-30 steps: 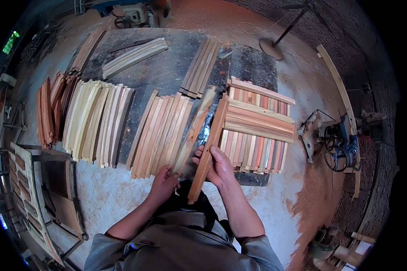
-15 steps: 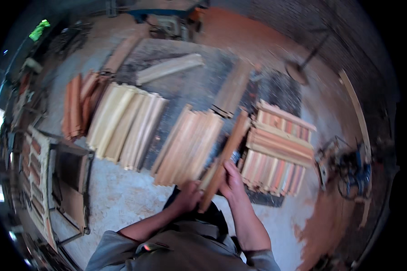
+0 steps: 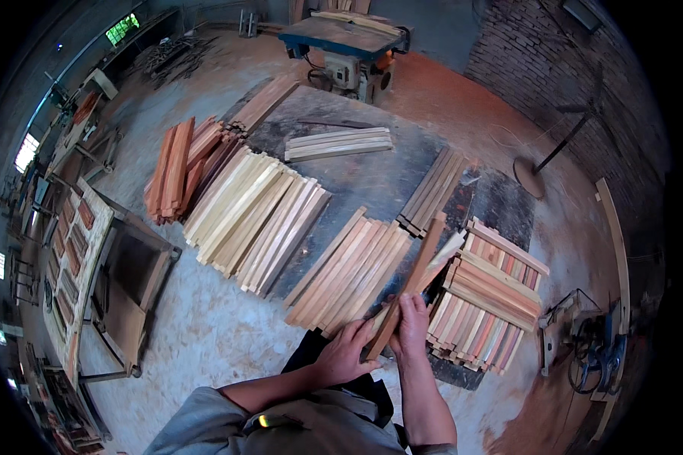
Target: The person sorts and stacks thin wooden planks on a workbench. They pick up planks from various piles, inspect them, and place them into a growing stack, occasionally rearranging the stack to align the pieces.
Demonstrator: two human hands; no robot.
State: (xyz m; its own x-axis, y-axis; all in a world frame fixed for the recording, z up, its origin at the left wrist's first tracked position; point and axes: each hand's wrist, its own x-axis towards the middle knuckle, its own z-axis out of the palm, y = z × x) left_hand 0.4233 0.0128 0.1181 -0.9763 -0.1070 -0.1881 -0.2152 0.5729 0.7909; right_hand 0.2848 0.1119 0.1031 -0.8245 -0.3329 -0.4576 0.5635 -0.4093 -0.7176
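Note:
My right hand (image 3: pixel 411 324) is closed round a reddish-brown wooden strip (image 3: pixel 425 262), its thumb lying along the edge. A paler wooden strip (image 3: pixel 443 258) slants just behind the brown one, partly hidden by it. Close to their lower ends, my left hand (image 3: pixel 347 353) has its fingers bent against the strips; exactly how it grips is partly covered. Left of the strips lies a row of pinkish strips (image 3: pixel 353 269) on the dark table (image 3: pixel 334 189). To the right sits a layered stack of mixed-colour strips (image 3: pixel 482 315), with several laid crosswise on top.
Pale strips (image 3: pixel 254 220) and reddish strips (image 3: pixel 176 171) fill the table's left side. Brown strips (image 3: pixel 434 189) and a light bundle (image 3: pixel 340 144) lie farther back. Beyond stands a table saw (image 3: pixel 341 38). A rack (image 3: pixel 129 303) is at left, a stand with a round base (image 3: pixel 529 177) at right.
My view has shifted, so the table appears lower and farther right. Both hands still hold the strips; the pale strip now shows fanned out beside the brown one.

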